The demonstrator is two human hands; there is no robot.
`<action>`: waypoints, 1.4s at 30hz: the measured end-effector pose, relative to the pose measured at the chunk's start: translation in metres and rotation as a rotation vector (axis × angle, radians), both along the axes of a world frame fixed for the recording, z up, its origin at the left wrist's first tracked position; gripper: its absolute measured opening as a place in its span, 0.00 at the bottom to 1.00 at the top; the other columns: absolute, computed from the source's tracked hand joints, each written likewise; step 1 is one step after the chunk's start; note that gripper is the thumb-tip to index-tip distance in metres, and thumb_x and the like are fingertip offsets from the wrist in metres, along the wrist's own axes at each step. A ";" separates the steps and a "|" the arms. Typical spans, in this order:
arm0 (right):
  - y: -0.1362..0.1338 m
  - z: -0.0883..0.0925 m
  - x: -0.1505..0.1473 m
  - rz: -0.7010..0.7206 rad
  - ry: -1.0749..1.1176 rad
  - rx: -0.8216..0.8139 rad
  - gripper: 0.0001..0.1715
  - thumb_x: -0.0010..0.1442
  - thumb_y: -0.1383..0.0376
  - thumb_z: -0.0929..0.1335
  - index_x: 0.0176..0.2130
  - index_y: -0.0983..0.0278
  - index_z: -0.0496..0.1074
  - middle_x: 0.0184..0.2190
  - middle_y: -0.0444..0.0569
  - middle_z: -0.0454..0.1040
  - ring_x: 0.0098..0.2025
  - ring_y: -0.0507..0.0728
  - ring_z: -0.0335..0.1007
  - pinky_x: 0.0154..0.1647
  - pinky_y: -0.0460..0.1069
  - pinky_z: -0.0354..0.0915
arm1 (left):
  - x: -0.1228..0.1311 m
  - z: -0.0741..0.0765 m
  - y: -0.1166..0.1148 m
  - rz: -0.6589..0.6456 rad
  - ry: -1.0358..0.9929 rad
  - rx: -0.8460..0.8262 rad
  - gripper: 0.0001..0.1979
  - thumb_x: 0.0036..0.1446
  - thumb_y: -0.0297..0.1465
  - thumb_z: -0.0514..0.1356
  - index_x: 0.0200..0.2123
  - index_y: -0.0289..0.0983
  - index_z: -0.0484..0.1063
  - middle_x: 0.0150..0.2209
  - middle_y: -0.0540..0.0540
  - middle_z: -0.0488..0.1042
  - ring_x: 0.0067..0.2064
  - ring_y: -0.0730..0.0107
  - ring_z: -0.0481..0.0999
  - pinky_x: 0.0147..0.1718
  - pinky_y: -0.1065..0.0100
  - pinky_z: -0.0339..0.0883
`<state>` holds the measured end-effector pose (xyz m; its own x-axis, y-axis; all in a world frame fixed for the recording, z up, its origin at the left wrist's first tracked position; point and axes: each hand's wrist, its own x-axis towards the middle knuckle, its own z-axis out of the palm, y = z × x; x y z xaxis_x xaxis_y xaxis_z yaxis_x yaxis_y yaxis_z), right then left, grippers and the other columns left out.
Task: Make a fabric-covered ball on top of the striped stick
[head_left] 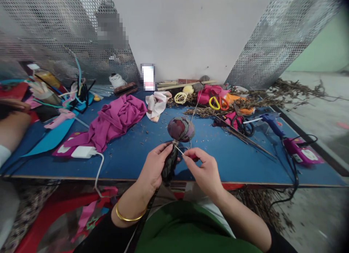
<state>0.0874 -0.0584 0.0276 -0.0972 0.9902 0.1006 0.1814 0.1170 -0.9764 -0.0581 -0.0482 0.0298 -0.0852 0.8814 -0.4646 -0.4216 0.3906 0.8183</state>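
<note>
Near the table's front edge, my left hand (pixel 156 163) is closed around the dark lower part of a cloth bundle (pixel 180 129). The bundle has a round head wrapped in patterned grey and maroon cloth, narrowed at a tied neck, with black material hanging below. A thin whitish string (pixel 179 150) runs out from the neck. My right hand (pixel 203 167) pinches this string between thumb and forefinger, just right of the neck. Some of the right fingertips are hidden behind the string and bundle.
Purple cloth (pixel 117 111) lies left, beside a white charger (pixel 83 152). Behind are scissors with yellow and orange handles (pixel 214 103), dried twigs (pixel 297 91) and a phone (pixel 148 76). A blue glue gun (pixel 275 125) lies right. Another person's arm (pixel 13 125) enters at left.
</note>
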 end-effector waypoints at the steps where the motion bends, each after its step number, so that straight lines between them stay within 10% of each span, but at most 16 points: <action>1: -0.001 0.000 -0.003 -0.030 -0.107 0.122 0.07 0.59 0.67 0.66 0.29 0.63 0.71 0.27 0.45 0.72 0.30 0.53 0.65 0.34 0.49 0.60 | 0.001 -0.002 0.000 0.010 -0.002 0.008 0.13 0.47 0.31 0.68 0.37 0.33 0.76 0.24 0.48 0.77 0.23 0.73 0.75 0.25 0.73 0.70; 7: -0.009 -0.012 -0.026 -0.059 -0.513 0.612 0.10 0.64 0.68 0.63 0.32 0.64 0.71 0.25 0.46 0.70 0.28 0.54 0.62 0.33 0.50 0.55 | 0.007 -0.005 0.001 0.071 0.019 0.060 0.14 0.41 0.32 0.71 0.34 0.33 0.79 0.32 0.47 0.80 0.33 0.74 0.74 0.36 0.75 0.67; 20: -0.021 -0.028 -0.025 0.097 -0.729 0.909 0.11 0.64 0.70 0.61 0.34 0.66 0.71 0.24 0.47 0.68 0.27 0.55 0.61 0.33 0.52 0.55 | 0.000 -0.002 -0.005 -0.011 0.019 0.054 0.19 0.39 0.28 0.69 0.39 0.33 0.79 0.32 0.47 0.80 0.32 0.70 0.75 0.35 0.71 0.67; 30: -0.009 -0.023 -0.018 -0.065 -0.060 -0.009 0.08 0.58 0.61 0.68 0.31 0.63 0.69 0.24 0.41 0.66 0.27 0.51 0.62 0.30 0.45 0.60 | -0.002 -0.001 -0.007 -0.050 -0.021 0.075 0.17 0.43 0.28 0.69 0.40 0.34 0.79 0.35 0.45 0.81 0.38 0.67 0.77 0.39 0.71 0.68; 42: -0.001 -0.028 -0.028 -0.061 0.164 -0.240 0.11 0.58 0.59 0.66 0.29 0.64 0.66 0.23 0.40 0.62 0.26 0.50 0.54 0.26 0.45 0.56 | -0.004 -0.013 -0.008 -0.017 0.057 0.080 0.18 0.45 0.30 0.67 0.43 0.35 0.79 0.38 0.44 0.81 0.43 0.62 0.77 0.44 0.67 0.67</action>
